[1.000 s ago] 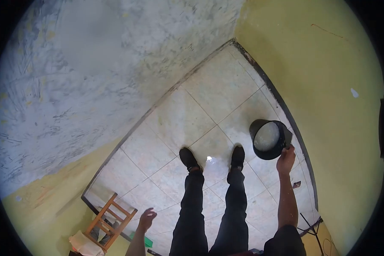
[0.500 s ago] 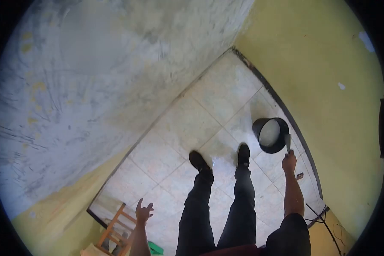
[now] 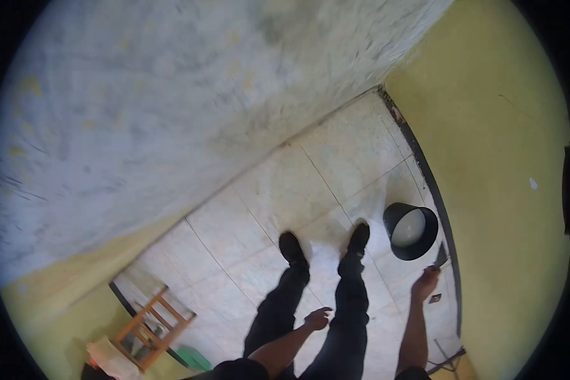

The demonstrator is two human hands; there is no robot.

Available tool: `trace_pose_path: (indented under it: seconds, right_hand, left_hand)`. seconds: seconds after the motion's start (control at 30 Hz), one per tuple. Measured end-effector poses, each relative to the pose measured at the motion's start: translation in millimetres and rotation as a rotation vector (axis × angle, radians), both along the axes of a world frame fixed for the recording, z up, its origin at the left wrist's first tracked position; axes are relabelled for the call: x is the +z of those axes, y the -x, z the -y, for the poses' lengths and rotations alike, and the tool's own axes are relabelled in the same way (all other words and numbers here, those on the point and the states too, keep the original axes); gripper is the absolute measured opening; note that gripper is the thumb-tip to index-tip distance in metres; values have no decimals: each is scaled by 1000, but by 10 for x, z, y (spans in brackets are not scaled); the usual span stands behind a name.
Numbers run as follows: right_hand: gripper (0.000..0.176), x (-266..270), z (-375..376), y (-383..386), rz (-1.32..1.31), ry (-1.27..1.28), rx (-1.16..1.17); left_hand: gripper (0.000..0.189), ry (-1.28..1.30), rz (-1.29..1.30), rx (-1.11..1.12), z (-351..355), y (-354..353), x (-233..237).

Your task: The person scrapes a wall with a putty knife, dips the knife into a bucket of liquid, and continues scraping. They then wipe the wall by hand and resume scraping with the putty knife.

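Observation:
At the lower right, my right hand [image 3: 426, 284] is closed around the handle of a flat scraper-like tool [image 3: 441, 254]. Its blade points up beside a black bucket [image 3: 396, 218] standing on the tiled floor. Pale whitish material [image 3: 408, 228] lies inside the bucket. My left hand [image 3: 318, 318] hangs in front of my legs, touching nothing that I can make out, its fingers partly spread.
A white and grey patchy wall [image 3: 171, 114] fills the upper left, and a yellow-green wall [image 3: 500, 158] rises at the right. A wooden stool [image 3: 152, 326] and a green object [image 3: 193, 358] are at the lower left. A small brown item [image 3: 435, 298] lies near my right hand.
My left hand has swung right, from beside the stool to in front of my legs. My right hand with the tool is lower in view, and the bucket also appears lower as the view shifted.

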State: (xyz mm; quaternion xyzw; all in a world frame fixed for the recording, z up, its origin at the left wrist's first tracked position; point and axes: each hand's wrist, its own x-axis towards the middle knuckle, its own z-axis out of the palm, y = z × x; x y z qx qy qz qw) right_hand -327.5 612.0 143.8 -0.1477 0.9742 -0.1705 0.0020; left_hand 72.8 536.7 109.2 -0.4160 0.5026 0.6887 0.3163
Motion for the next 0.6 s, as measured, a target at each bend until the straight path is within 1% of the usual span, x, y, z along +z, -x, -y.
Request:
trace_pose_path:
  seconds: [0.03, 0.07, 0.1, 0.13, 0.17, 0.2, 0.23, 0.27, 0.3, 0.33, 0.37, 0.4, 0.43, 0.47, 0.5, 0.57, 0.6]
  right_hand:
    - [22, 10, -5, 23, 200, -243, 49]
    - [22, -11, 61, 38, 392, -480, 88]
    - [21, -75, -76, 71, 461, -424, 19]
    - [17, -165, -164, 172, 312, -322, 92]
    - [15, -189, -181, 258, 167, -275, 117]
    - [13, -154, -265, 289, 26, -234, 123]
    - [11, -264, -366, 307, -54, -148, 149]
    - [12, -292, -494, 427, 315, -154, 127]
    - [12, -323, -578, 482, 356, -232, 67]
    - [13, -220, -406, 509, 400, -301, 15]
    - [12, -68, -192, 599, 374, -258, 73]
    - [12, -110, -116, 653, 381, -248, 76]
    - [11, -124, -90, 701, 189, -144, 173]
    - [11, -108, -52, 744, -13, -40, 256]
    - [11, -68, -22, 773, -20, -35, 241]
    - [15, 42, 93, 840, 269, -201, 193]
    - [18, 0, 194, 904, 412, -266, 179]
  left_hand:
    - [52, -191, -13, -148, -362, -109, -293]
    - [49, -398, 401, 261, -205, 212, 120]
    - [49, -467, 373, 323, -324, 302, 96]
    - [49, -529, 348, 390, -531, 334, 33]
    - [48, -624, 279, 624, -737, 325, -29]
    - [48, -632, 301, 628, -920, 278, -77]
    - [48, -610, 324, 635, -945, 253, -22]
    - [48, -588, 334, 637, -956, 268, 25]
    - [47, -604, 314, 655, -969, 331, 85]
    - [47, -603, 310, 650, -1014, 346, 123]
    - [46, -598, 297, 576, -1031, 359, 219]
    - [46, -588, 287, 503, -1025, 342, 307]
    - [44, -684, 220, 646, -1012, 319, 402]
    - [44, -674, 221, 635, -962, 356, 435]
    - [43, -687, 197, 613, -898, 412, 447]
    - [42, -698, 162, 587, -721, 612, 509]
    - [38, -596, 180, 410, -514, 777, 522]
